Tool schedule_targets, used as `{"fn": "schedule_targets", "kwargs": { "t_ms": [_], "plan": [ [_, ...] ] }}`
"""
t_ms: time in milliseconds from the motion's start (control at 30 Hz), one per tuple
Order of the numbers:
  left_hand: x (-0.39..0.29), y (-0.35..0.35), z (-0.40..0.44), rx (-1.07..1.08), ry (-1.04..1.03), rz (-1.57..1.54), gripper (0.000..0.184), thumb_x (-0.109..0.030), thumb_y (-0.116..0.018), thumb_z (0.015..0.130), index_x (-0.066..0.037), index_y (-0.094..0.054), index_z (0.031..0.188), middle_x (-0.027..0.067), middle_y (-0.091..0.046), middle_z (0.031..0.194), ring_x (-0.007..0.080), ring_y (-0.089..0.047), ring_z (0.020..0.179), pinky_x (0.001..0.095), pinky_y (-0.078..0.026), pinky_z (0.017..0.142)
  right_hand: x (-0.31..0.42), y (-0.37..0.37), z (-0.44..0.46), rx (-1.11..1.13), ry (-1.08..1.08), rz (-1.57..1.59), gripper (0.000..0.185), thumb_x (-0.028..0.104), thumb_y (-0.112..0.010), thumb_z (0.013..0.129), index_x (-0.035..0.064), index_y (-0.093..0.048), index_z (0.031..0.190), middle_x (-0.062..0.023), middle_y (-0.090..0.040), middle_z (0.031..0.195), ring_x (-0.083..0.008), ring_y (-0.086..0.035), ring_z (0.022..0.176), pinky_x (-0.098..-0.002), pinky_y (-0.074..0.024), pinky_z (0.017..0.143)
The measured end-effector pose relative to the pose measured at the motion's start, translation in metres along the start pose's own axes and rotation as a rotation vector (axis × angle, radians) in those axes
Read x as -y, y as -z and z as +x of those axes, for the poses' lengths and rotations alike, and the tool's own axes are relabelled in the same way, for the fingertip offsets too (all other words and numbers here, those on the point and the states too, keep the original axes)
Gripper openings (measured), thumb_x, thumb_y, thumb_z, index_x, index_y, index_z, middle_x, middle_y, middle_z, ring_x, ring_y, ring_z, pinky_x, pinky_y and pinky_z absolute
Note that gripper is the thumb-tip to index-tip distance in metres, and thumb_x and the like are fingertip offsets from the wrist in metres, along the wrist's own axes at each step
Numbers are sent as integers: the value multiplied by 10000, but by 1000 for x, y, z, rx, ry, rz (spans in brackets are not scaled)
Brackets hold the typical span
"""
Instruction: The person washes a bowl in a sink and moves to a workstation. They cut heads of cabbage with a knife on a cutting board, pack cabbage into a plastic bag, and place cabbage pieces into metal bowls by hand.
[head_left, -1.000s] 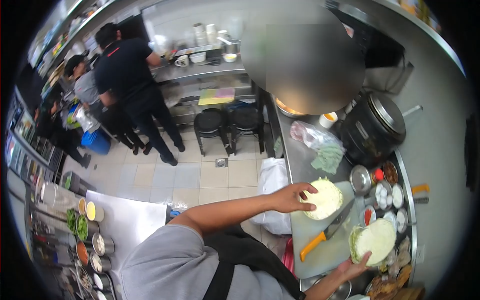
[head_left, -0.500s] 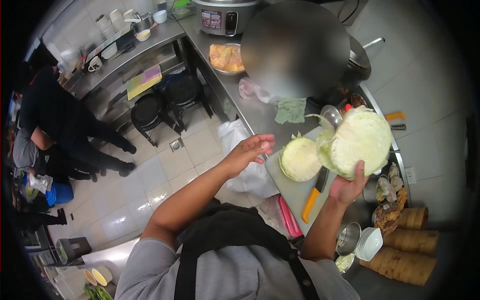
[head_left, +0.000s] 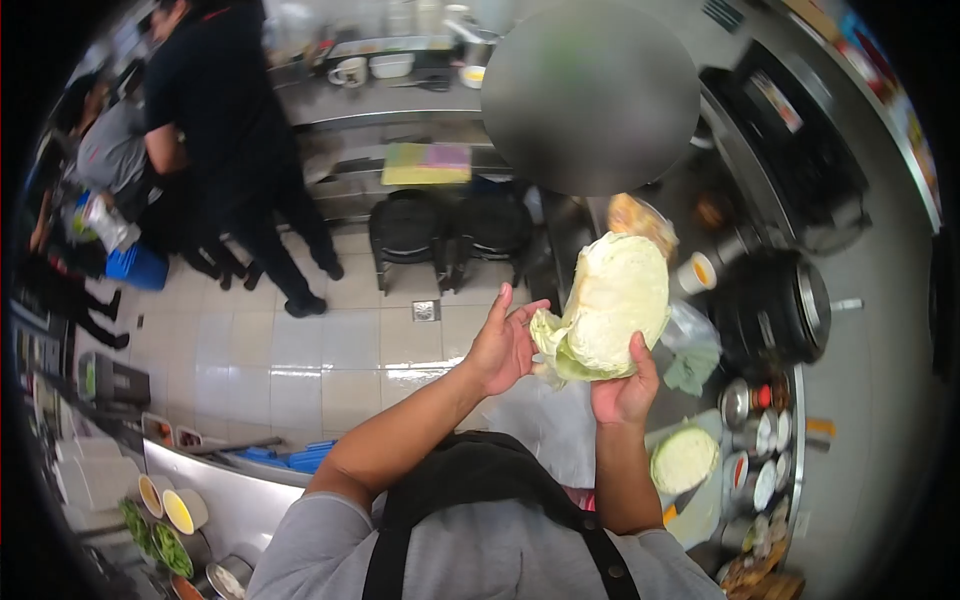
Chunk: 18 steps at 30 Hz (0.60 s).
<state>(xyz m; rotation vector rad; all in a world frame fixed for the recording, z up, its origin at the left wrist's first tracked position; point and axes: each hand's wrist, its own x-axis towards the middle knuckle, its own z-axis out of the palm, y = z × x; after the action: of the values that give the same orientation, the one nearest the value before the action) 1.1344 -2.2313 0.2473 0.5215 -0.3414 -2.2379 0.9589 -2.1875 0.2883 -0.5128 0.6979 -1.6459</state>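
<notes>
My right hand (head_left: pixel 622 395) grips the lower end of a large pale cabbage piece (head_left: pixel 618 300), thumb against its flat side. At the cabbage's left edge, where an outer leaf (head_left: pixel 560 345) curls away, my left hand (head_left: pixel 503 350) has its fingers spread, the fingertips at or near the leaf. Another cabbage piece (head_left: pixel 684 460) lies cut face up on the cutting board (head_left: pixel 706 510). Beside it, only part of the knife's orange handle (head_left: pixel 670 514) shows; my right forearm is close to it.
A white bag (head_left: pixel 545 425) hangs below the cabbage at the counter's edge. To the right are a green cloth (head_left: pixel 690 370), a black cooker (head_left: pixel 765 310) and several small metal bowls. Two black stools (head_left: pixel 408 228) stand ahead. People (head_left: pixel 225 130) work at the far left.
The right hand has carried its cabbage piece left, away from the board and over the white bag. My left hand has let go of the other piece and come to the raised one's edge.
</notes>
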Motion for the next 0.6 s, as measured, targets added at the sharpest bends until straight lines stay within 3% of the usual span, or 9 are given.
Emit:
{"fn": "schedule_targets", "kwargs": {
  "t_ms": [100, 200, 267, 300, 333, 400, 433, 600],
  "plan": [
    [-30, 27, -28, -34, -137, 7, 948, -807, -336, 859, -68, -303, 1452, 112, -511, 1363, 247, -535, 1207, 466, -420, 1014, -40, -40, 16, 63, -108, -30, 557, 217, -570, 938, -8, -390, 1416, -146, -505, 1399, -291, -495, 1284, -437, -368, 1105],
    [-52, 37, -53, -111, -305, -117, 916, -773, -311, 891, -46, -321, 1449, 118, -465, 1427, 248, -447, 1329, 443, -385, 1076, -78, -60, 31, 127, -150, -118, 531, 176, -576, 933, -2, -403, 1403, -141, -521, 1376, -279, -509, 1267, -415, -382, 1092],
    [-64, 46, -63, -89, -500, 5, 854, -719, -370, 915, -53, -327, 1448, 119, -476, 1417, 257, -458, 1317, 422, -378, 1086, -100, -78, 35, 175, -174, -184, 524, 143, -594, 922, 3, -411, 1393, -131, -534, 1352, -261, -521, 1245, -396, -391, 1077],
    [-66, 60, -62, -73, -577, -50, 750, -578, -530, 929, -53, -352, 1435, 117, -494, 1397, 252, -467, 1306, 404, -383, 1086, -111, -86, 35, 200, -175, -242, 520, 110, -612, 911, 8, -419, 1383, -122, -547, 1329, -244, -533, 1223, -377, -400, 1062],
    [-70, 68, -66, -89, -606, -52, 750, -578, -530, 929, -53, -352, 1435, 117, -494, 1397, 252, -467, 1306, 404, -383, 1086, -120, -94, 36, 225, -196, -239, 520, 110, -612, 911, 8, -419, 1383, -122, -547, 1329, -244, -533, 1223, -377, -400, 1062],
    [-78, 81, -76, -99, -715, 8, 655, -351, -687, 902, -48, -395, 1403, 109, -529, 1338, 222, -521, 1235, 353, -442, 1023, -137, -108, 39, 314, -159, -405, 531, 57, -643, 885, 19, -425, 1368, -94, -561, 1289, -203, -541, 1183, -348, -409, 1033],
    [-84, 86, -81, -149, -639, -77, 650, -219, -733, 863, -12, -402, 1383, 135, -546, 1309, 231, -552, 1196, 363, -461, 1007, -144, -115, 42, 335, -168, -396, 531, 57, -643, 885, 19, -425, 1368, -94, -561, 1289, -203, -541, 1183, -348, -409, 1033],
    [-109, 104, -96, -212, -757, -81, 606, -159, -693, 871, 39, -402, 1364, 166, -569, 1274, 267, -582, 1161, 391, -474, 1004, -167, -148, 69, 588, -115, -584, 606, 139, -738, 841, 1, -413, 1334, -103, -568, 1224, -168, -541, 1120, -308, -430, 979]
  ]
}}
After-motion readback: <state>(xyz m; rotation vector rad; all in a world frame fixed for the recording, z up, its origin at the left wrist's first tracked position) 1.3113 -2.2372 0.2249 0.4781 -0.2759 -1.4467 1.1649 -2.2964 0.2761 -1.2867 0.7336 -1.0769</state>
